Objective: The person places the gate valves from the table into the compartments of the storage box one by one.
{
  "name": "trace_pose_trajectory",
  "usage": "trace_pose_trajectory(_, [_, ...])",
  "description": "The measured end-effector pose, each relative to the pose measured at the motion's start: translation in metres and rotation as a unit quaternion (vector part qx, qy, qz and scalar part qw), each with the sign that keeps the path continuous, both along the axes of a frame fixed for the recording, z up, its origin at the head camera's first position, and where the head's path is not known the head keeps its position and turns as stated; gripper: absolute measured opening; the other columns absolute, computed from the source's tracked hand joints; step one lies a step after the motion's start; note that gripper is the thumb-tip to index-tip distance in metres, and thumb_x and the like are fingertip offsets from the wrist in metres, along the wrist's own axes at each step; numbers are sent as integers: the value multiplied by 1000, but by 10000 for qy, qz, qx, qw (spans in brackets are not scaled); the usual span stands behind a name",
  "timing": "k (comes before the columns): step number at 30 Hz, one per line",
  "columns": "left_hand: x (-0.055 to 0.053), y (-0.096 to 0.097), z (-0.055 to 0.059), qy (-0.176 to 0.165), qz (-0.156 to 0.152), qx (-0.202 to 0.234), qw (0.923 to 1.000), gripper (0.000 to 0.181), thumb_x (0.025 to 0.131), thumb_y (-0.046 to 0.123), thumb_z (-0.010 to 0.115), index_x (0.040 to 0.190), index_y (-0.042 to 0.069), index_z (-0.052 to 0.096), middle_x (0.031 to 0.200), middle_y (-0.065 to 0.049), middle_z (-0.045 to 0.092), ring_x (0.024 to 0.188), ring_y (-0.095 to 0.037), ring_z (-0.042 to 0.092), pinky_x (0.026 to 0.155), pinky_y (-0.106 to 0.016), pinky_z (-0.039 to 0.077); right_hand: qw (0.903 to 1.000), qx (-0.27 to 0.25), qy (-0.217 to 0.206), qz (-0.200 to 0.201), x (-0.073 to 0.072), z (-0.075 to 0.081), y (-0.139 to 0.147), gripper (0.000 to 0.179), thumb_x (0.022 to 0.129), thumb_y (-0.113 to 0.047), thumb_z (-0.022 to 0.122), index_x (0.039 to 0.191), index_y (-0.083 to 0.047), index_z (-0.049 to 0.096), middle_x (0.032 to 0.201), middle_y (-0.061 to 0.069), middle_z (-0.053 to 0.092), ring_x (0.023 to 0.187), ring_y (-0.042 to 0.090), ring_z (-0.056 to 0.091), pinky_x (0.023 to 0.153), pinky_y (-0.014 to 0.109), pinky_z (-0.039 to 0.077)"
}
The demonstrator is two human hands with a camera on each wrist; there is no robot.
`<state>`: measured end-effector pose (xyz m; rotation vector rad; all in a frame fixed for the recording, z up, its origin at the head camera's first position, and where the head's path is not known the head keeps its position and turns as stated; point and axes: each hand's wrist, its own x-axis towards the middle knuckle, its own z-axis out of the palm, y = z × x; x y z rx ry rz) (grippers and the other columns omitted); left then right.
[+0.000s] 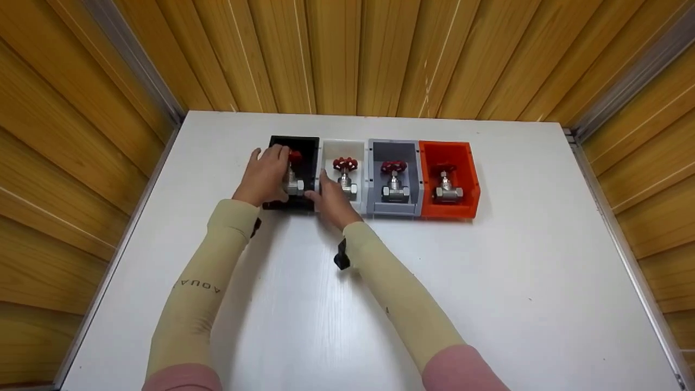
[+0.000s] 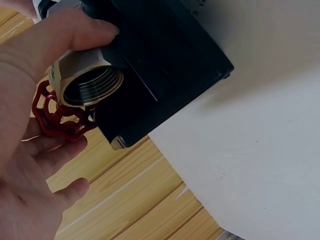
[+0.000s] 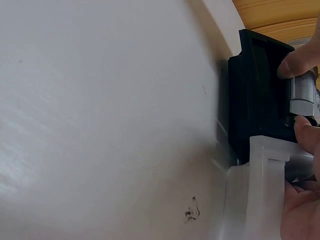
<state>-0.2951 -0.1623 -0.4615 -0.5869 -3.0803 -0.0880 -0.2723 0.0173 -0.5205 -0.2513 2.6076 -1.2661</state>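
Observation:
A metal valve [image 1: 294,186] with a red handwheel [image 2: 57,112] stands in the black bin [image 1: 276,206], leftmost in the row. My left hand [image 1: 265,175] grips this valve: in the left wrist view its thumb lies over the hex end and its fingers reach behind the handwheel. My right hand [image 1: 333,202] straddles the wall between the black bin and the white bin [image 1: 343,145]. Its thumb extends toward the valve's near end, and its other fingers are over the white bin, partly hidden. In the right wrist view, that thumb is close to the valve's end; contact is unclear.
Similar red-wheeled valves stand in the white bin, the grey bin [image 1: 395,208] and the orange bin [image 1: 448,210]. The bins adjoin in a row on the white table [image 1: 516,304]. Wood-patterned walls [image 1: 380,54] enclose the table's back and sides.

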Motion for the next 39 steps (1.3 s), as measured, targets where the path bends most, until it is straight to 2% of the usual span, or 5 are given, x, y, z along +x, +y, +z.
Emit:
trace_pose_trajectory(9, [-11, 0, -7, -46, 31, 47, 10000, 109, 58, 30, 92, 143, -2, 33, 143, -22, 42, 134, -35, 41, 114, -59, 27, 9999, 58, 100, -81, 0, 0, -1, 83, 95, -35, 59, 154, -2, 12, 154, 16, 34, 143, 24, 34, 118, 34, 28])
trace_pose_trajectory(18, [-16, 7, -12, -161, -23, -88, 9998, 107, 60, 28, 91, 144, -1, 32, 145, -21, 41, 135, -36, 41, 113, -60, 26, 9999, 9, 80, -96, -1, -1, -2, 82, 95, -33, 59, 154, -3, 12, 154, 16, 34, 143, 24, 34, 118, 35, 29])
trace_pose_trajectory(28, [-20, 12, -19, -31, -75, -210, 9997, 103, 62, 28, 91, 144, -3, 35, 140, -22, 46, 128, -37, 48, 111, -61, 29, 9997, 170, 144, -31, -1, -2, -3, 82, 95, -34, 59, 153, 1, 13, 153, 18, 34, 143, 24, 34, 118, 34, 29])
trace_pose_trajectory(39, [-27, 11, -25, -268, 48, -197, 9994, 99, 66, 23, 89, 145, -1, 34, 145, -21, 43, 134, -36, 43, 115, -65, 20, 9997, 182, 138, -103, -2, -2, -3, 80, 96, -33, 59, 153, 0, 15, 153, 17, 34, 143, 24, 35, 118, 34, 30])
